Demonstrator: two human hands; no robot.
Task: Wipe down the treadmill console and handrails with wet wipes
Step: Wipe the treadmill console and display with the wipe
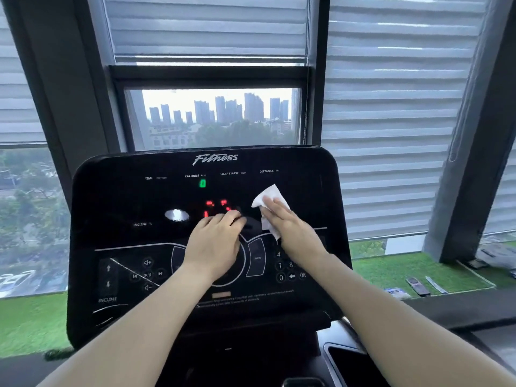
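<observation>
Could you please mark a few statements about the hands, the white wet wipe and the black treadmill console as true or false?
1. The right hand presses a white wet wipe flat against the black treadmill console. True.
2. The left hand holds a second wipe. False: it rests bare on the console's middle.
3. The console display is dark. False: red and green digits glow.
4. The wipe lies right of the red digits. True.
</observation>
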